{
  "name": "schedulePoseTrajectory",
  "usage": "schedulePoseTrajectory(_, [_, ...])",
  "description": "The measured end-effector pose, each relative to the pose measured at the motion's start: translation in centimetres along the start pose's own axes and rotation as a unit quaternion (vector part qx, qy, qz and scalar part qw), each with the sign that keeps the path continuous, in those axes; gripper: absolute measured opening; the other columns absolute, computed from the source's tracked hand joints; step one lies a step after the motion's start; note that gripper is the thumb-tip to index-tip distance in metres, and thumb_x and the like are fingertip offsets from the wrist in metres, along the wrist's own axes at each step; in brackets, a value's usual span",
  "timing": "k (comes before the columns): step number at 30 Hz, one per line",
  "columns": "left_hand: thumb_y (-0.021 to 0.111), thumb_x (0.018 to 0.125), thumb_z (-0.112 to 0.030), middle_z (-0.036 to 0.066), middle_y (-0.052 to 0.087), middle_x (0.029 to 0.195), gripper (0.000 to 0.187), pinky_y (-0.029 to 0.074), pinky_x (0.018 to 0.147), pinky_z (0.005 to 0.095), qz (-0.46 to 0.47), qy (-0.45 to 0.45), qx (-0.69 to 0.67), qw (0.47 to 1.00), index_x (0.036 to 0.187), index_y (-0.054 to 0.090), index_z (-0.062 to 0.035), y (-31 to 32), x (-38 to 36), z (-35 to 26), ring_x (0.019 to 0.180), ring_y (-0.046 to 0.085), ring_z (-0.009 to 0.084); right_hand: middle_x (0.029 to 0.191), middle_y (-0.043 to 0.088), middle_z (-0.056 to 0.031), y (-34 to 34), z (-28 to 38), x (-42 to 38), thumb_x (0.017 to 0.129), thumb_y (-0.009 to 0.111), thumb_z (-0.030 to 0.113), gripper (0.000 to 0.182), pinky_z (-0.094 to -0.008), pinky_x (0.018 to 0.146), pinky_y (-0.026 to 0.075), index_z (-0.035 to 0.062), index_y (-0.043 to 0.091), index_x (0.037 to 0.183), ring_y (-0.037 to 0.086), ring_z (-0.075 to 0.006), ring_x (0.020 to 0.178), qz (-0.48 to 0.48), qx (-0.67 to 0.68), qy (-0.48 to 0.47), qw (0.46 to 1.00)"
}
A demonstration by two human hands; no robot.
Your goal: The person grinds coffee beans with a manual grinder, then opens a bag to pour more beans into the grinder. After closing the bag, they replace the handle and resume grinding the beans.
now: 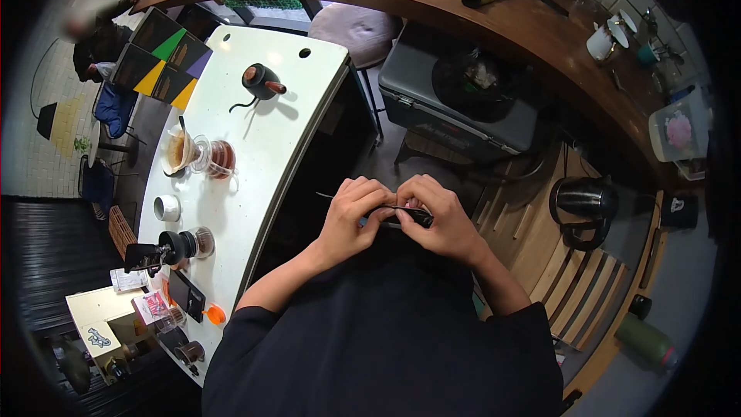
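In front of my dark shirt, my left hand (355, 216) and my right hand (440, 216) meet with fingers bent and pressed together. Between them is a small dark object (417, 216), mostly hidden by the fingers, so its kind cannot be made out. A thin line sticks out to the left of my left hand. Nearest on the left is the white counter (266, 170). It bears a black gooseneck kettle (261, 81), a glass server with reddish-brown liquid (221, 160), a dripper with a paper filter (179, 150) and a white cup (167, 208).
A hand grinder (179, 247) and a dark scale (186, 296) lie along the counter's near left. Behind stands a grey cooler box (455, 100). An electric kettle (584, 205) sits at right by wooden slats (579, 293). A person (104, 42) is at far left.
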State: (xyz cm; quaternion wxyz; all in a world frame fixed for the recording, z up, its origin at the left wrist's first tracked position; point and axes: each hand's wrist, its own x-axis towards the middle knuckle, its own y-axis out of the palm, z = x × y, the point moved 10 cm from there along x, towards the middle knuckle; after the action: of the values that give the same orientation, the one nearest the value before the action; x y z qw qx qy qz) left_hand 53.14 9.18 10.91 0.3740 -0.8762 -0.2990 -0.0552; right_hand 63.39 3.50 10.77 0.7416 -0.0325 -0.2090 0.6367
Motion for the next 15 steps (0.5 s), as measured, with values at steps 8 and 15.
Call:
schedulePoseTrajectory(8, [0.077, 0.072, 0.000, 0.005, 0.069, 0.086, 0.019, 0.042, 0.074, 0.0332, -0.004, 0.017, 0.004, 1.000, 0.089, 0.071, -0.0054, -1.0, 0.4, -0.1, 0.081, 0.062, 0.0220, 0.089, 0.062, -0.0101, -0.1, 0.0, -0.8, 0.079, 0.069, -0.007, 0.018, -0.0347, 0.074, 0.050, -0.0007, 0.060, 0.094, 0.060, -0.0239, 0.084, -0.024, -0.038, -0.017, 0.999])
schedulePoseTrajectory(15, [0.077, 0.075, -0.005, 0.006, 0.067, 0.090, 0.018, 0.043, 0.083, 0.0358, -0.008, 0.017, 0.084, 0.996, 0.092, 0.069, -0.0055, -2.5, 0.4, -0.3, 0.086, 0.062, 0.0233, 0.087, 0.062, -0.0114, -1.3, 0.3, -0.6, 0.080, 0.069, -0.008, 0.017, -0.0378, 0.074, 0.047, -0.0004, 0.059, 0.091, 0.058, -0.0289, 0.083, -0.093, -0.003, 0.020, 0.995])
